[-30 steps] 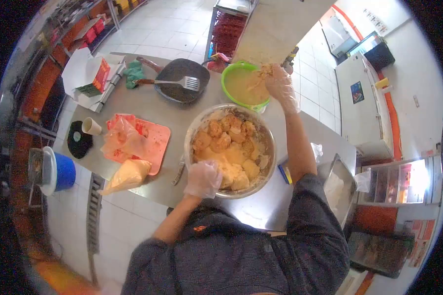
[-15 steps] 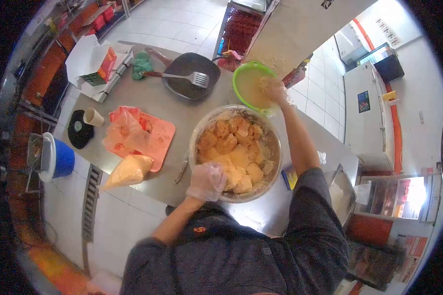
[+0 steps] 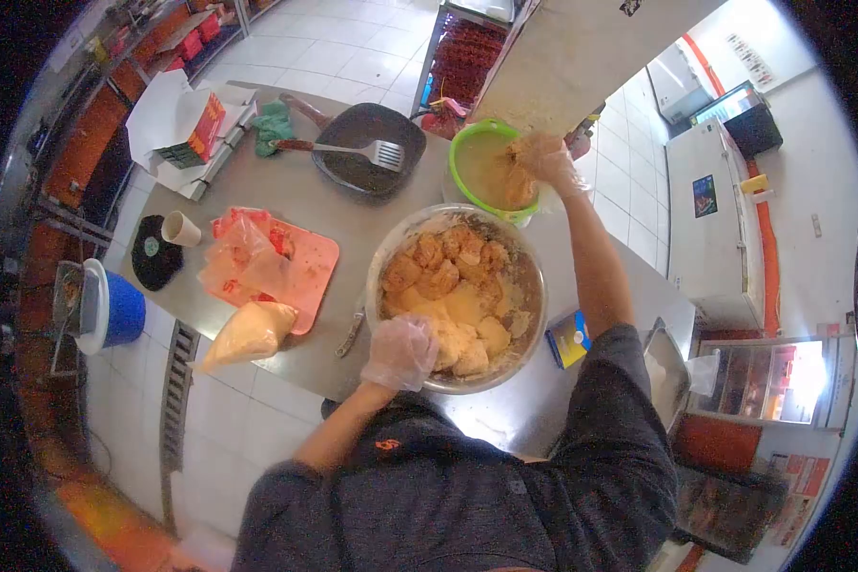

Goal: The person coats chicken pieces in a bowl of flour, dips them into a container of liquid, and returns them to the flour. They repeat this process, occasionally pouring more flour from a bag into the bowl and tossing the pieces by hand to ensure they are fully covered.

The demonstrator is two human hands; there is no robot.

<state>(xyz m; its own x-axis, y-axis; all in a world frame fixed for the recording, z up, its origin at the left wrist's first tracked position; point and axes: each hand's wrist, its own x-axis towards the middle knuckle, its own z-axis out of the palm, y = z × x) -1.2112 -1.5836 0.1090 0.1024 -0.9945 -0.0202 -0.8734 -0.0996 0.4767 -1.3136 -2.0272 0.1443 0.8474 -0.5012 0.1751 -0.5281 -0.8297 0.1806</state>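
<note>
My right hand (image 3: pixel 546 162), in a clear plastic glove, is closed around a coated chicken piece (image 3: pixel 519 187) at the green basin (image 3: pixel 455 172), which holds cloudy liquid. A large metal bowl (image 3: pixel 536 315) stands just below the basin, with several coated chicken pieces (image 3: pixel 439 276) and pale yellow flour (image 3: pixel 443 319) inside. At the bowl's lower left rim, my gloved left hand (image 3: pixel 400 353) is closed with its fingers curled over the edge, against the floured pieces. Its fingertips are partly hidden.
A pink tray (image 3: pixel 316 262) with plastic bags and a bag of pale yellow powder (image 3: pixel 248 334) lie on the left. Behind is a dark pan (image 3: pixel 353 181) with a spatula (image 3: pixel 386 154). A knife (image 3: pixel 351 336) and a blue-yellow box (image 3: pixel 569 339) flank the bowl.
My right hand has moved slightly up and right in the basin, and the chicken piece now shows beneath it. The blue-yellow box is less covered by my arm. My left hand stays at the bowl.
</note>
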